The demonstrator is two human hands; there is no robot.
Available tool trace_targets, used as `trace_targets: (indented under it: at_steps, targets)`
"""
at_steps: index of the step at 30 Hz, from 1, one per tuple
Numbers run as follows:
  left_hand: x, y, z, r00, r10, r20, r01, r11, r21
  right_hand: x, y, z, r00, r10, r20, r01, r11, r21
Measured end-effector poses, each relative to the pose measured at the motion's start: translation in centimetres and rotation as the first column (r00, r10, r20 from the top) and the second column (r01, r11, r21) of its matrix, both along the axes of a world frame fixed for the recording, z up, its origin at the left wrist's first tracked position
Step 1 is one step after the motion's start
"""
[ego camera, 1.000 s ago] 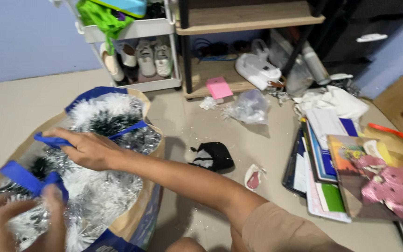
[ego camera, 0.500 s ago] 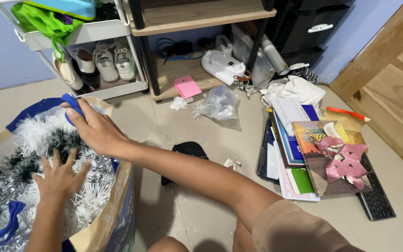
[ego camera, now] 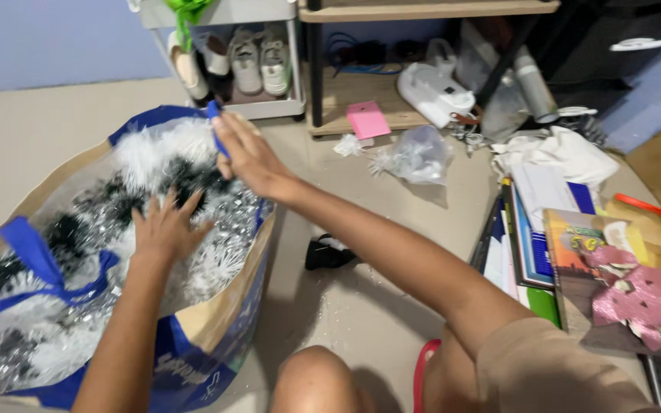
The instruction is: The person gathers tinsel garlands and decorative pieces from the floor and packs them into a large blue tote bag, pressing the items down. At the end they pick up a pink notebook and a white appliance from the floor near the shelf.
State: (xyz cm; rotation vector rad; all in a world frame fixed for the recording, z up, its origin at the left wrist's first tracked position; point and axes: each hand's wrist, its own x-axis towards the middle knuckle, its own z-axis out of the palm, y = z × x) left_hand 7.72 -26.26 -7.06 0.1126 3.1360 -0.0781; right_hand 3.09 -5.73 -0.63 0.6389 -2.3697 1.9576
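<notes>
A large brown bag with blue trim and handles (ego camera: 223, 321) sits on the floor at my left, stuffed with silver, white and black tinsel (ego camera: 193, 160). My left hand (ego camera: 164, 228) lies flat on the tinsel with fingers spread, pressing down near the bag's middle. My right hand (ego camera: 245, 155) reaches across to the far rim and pinches a blue strap (ego camera: 214, 130) there. A second blue handle (ego camera: 36, 252) lies across the tinsel near the bag's left side.
A black pouch (ego camera: 329, 254) lies on the floor just right of the bag. Books and papers (ego camera: 545, 245) with pink cut-outs (ego camera: 636, 294) are stacked at right. A clear plastic bag (ego camera: 416, 154), a shoe rack (ego camera: 231, 65) and a wooden shelf (ego camera: 392, 115) stand behind.
My right hand has slid along the far rim with the blue strap. My left hand went from the near handle to pressing flat on the tinsel. The view shifted left.
</notes>
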Motion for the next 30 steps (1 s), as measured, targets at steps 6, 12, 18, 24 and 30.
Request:
trace_targets:
  at_steps: [6,12,18,24,30]
  targets:
    - [9.2,-4.7,10.7,0.944,-0.136,-0.300,0.132,0.991,-0.034,0.9,1.5,0.8,0.980,0.168,-0.108,-0.158,0.983,0.094]
    - [17.0,-9.6,12.9,0.959,0.224,0.173,-0.207,0.972,-0.110,1.4,0.5,1.6,0.831,0.316,-0.458,-0.118,0.904,0.411]
    - [18.4,-12.7,11.4,0.988,0.140,-0.065,-0.146,0.985,-0.095,3.1,-2.4,1.3,0.738,0.496,-0.457,-0.044,0.711,0.702]
    - [15.4,-12.2,10.5,0.975,-0.021,-0.219,-0.063,0.928,-0.366,3.5,-2.6,2.8,0.641,0.569,-0.515,-0.101,0.728,0.678]
    - [11.8,-12.0,11.4,0.953,-0.024,-0.303,-0.014,0.992,-0.124,2.7,-0.8,2.2,0.715,0.575,-0.398,-0.304,0.768,0.564]
